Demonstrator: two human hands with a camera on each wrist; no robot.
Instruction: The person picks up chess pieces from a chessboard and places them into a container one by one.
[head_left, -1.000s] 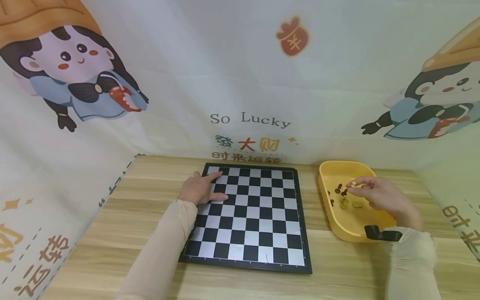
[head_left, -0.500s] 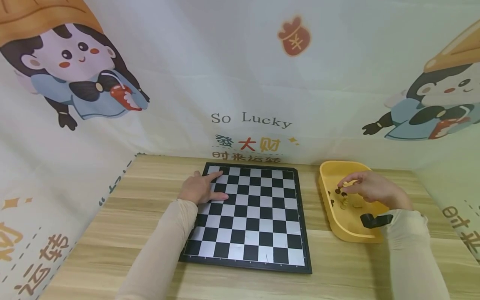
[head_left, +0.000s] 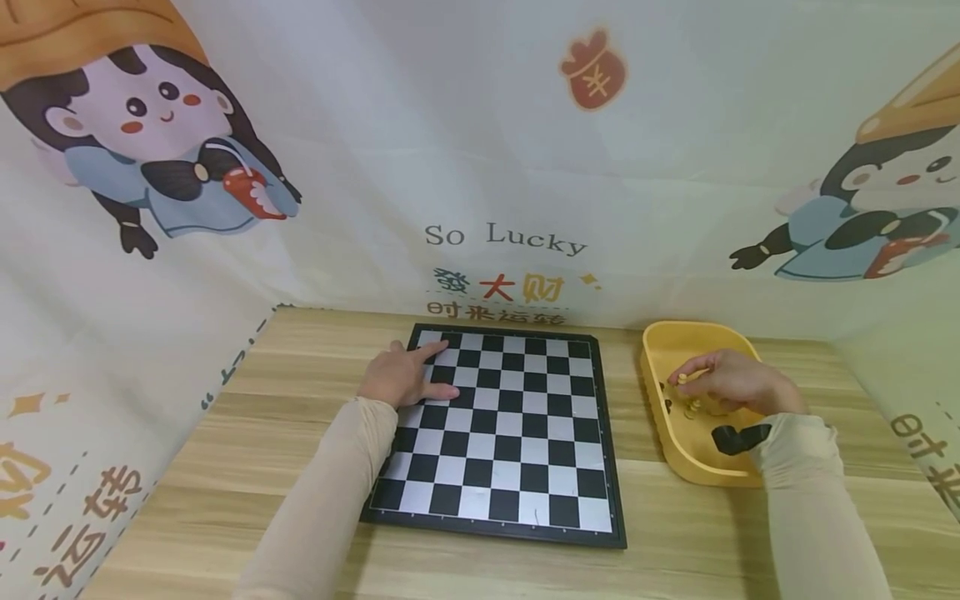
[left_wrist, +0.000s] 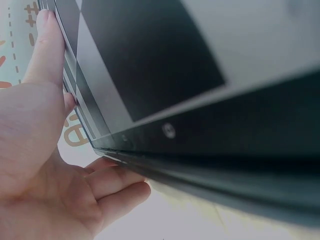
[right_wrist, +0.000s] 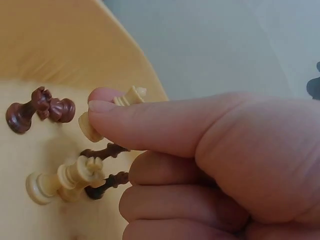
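Note:
My left hand lies at the far left edge of a black-and-white chessboard, index finger and thumb stretched out on its squares. The left wrist view shows other fingers along the board's dark side. Over a yellow tray, my right hand pinches a cream chess piece between thumb and index finger. Its pointed top and round base show; the thumb covers its middle. Below it in the tray lie a cream king and several dark brown pieces.
The tray stands right of the board on a wooden table, near the back edge. A printed cloth hangs behind and at both sides. A black bracket sits at the right wrist.
My right hand has moved left over the tray with the cream chess piece, now covering some dark pieces in the head view. The left hand keeps its place on the board.

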